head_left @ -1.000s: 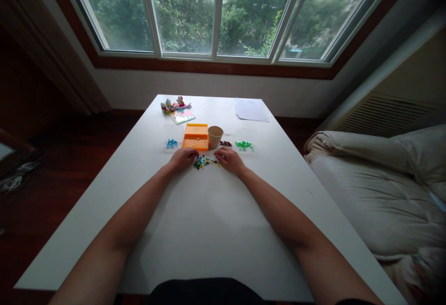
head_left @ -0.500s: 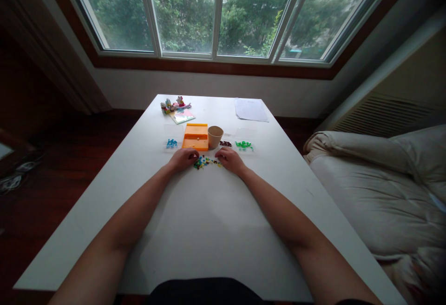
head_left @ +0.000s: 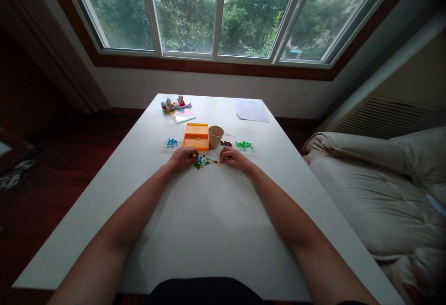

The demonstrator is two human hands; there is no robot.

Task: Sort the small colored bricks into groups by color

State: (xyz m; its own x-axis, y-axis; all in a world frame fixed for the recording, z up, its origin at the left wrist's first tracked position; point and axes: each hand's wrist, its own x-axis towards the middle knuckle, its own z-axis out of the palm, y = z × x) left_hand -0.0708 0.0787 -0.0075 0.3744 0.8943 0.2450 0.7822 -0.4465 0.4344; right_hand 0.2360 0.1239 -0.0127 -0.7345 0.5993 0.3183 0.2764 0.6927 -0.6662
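Observation:
A loose spread of tiny multicoloured pieces (head_left: 205, 162) lies on the white table between my hands. My left hand (head_left: 184, 157) rests at the left end of the spread, fingers curled and fingertips together; anything in them is too small to make out. On the other side my right hand (head_left: 232, 157) is at the spread's right end, its thumb and fingers pinched close over the tabletop. What that pinch holds, if anything, is hidden. Just beyond stand an open orange box (head_left: 196, 144) with a few small light pieces inside and a brown paper cup (head_left: 216, 136).
Clear trays with blue pieces (head_left: 172, 142) and green pieces (head_left: 244, 145) flank the box and cup. Dark brown pieces (head_left: 226, 143) lie right of the cup. Farther back are small figurines (head_left: 173, 104), a pastel card (head_left: 183, 116) and paper sheets (head_left: 251, 109). A couch (head_left: 376, 179) stands at right.
My right hand has shifted a little to the right, away from the middle of the spread. My left hand has stayed nearly still.

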